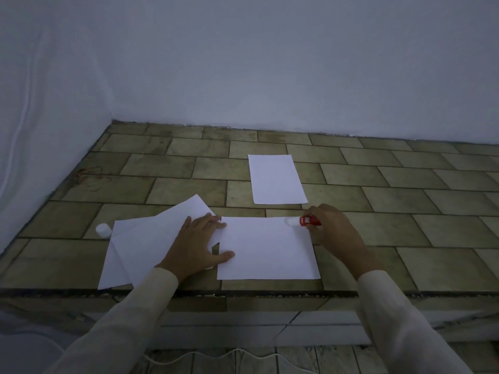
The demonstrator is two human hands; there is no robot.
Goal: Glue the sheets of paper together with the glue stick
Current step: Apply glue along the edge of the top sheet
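A white sheet of paper [270,249] lies flat in front of me on the tiled counter. My right hand [333,228] grips a red glue stick [307,221], whose white tip touches the sheet's far right corner. My left hand [197,244] lies flat with spread fingers on the sheet's left edge and on a loose pile of overlapping sheets [140,244] to the left. The glue stick's white cap [103,229] stands beside that pile. One more sheet [276,179] lies farther back on the counter.
The tiled counter [405,201] meets a white wall at the back and on the left. Its front edge runs just below the papers. A white cord [216,356] lies on the floor below.
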